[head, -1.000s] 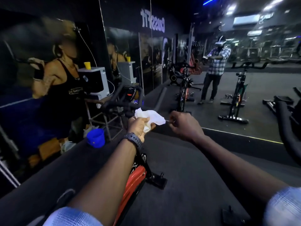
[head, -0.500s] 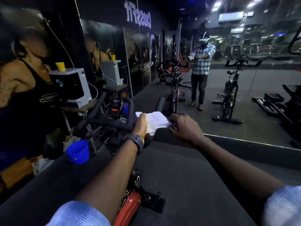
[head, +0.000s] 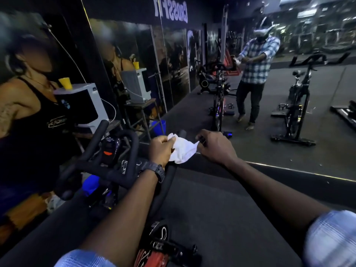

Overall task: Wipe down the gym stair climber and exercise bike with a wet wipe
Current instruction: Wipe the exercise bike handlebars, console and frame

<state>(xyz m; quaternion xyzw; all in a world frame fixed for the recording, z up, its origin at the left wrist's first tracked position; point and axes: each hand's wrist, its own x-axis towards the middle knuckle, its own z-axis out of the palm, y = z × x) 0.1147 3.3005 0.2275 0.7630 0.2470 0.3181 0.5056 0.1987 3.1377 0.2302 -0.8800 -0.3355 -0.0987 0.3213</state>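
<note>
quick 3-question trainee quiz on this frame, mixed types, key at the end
1. True or false: both hands grip the wipe.
2. Multiple choice: what stands on the white box at left? A) a yellow cup B) a towel C) a spray bottle
3. Fill in: the left hand wears a ____ at the wrist.

Key
1. True. The left hand bunches one side of it and the right hand pinches the opposite corner, above the bike handlebar.
2. A, the yellow cup.
3. Watch.
</note>
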